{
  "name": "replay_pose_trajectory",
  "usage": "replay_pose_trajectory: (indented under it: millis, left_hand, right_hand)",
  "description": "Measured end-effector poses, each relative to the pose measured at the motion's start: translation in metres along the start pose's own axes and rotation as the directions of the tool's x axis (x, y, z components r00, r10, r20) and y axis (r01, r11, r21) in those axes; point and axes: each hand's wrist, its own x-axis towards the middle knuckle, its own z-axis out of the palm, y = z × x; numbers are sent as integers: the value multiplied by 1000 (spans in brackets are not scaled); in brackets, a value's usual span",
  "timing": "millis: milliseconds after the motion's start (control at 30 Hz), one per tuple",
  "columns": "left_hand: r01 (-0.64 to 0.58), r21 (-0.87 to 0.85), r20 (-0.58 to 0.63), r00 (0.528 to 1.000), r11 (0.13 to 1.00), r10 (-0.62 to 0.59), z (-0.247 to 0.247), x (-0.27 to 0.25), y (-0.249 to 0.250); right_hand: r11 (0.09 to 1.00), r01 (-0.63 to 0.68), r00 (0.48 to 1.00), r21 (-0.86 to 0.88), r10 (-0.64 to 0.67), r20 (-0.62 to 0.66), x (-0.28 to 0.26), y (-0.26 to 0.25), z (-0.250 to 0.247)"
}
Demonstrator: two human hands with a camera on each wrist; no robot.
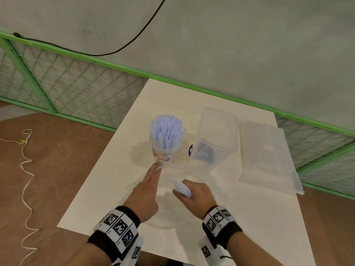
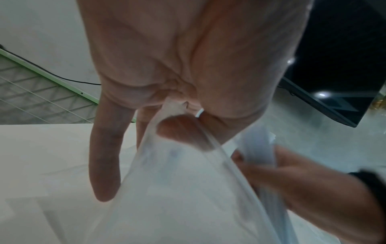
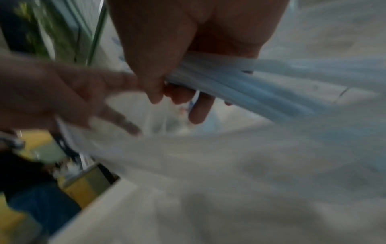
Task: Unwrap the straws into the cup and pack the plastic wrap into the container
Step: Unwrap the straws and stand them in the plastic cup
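Note:
A printed cup (image 1: 162, 156) stands mid-table, packed with pale blue straws (image 1: 166, 129). Just in front of it my left hand (image 1: 156, 169) reaches forward, thumb and fingers pinching one end of the clear plastic wrap (image 2: 177, 189). The wrap stretches to my right hand (image 1: 184, 187), whose curled fingers grip its other end, bunched into a pale pleated wad (image 3: 240, 79). Both hands hover low over the table, close together. The clear container (image 1: 214, 135) stands right of the cup with something dark purple at its bottom.
A clear flat lid (image 1: 267, 156) lies right of the container near the table's right edge. The white table (image 1: 107, 189) has a green mesh fence (image 1: 76, 89) behind it. A white cord trails on the brown floor at left.

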Motion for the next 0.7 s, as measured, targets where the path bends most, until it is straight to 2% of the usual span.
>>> replay_pose_trajectory:
  millis: [67,133,200,400,533,600,700]
  left_hand:
    - [-2,1,7,1000,1000,2,1,1,2]
    - [2,1,22,1000,1000,-2,3,2,4]
    - [-2,9,35,999,1000,2,5,4,7]
    - [-13,7,52,999,1000,13,9,7,10]
    - [-27,14,53,998,1000,26,9,7,11]
    - [-23,8,53,998,1000,23,9,7,11]
    - [-22,8,54,998,1000,22,9,7,10]
  right_hand:
    - [949,-66,988,309,105,-111,-12,-8,-9]
    - [824,-89,967,560,207,-152,-21,-16,-15]
    - [753,-74,959,654,233,-159,-25,-21,-19]
    - [713,-44,922,700,300,-247,-24,-29,-16]
    - [651,-1,877,760,366,-312,-25,-32,-16]
    - [707,-30,879,706,356,-319,-26,-28,-14]
    - [812,-110,914,573,309,-264,-29,-19,-10]
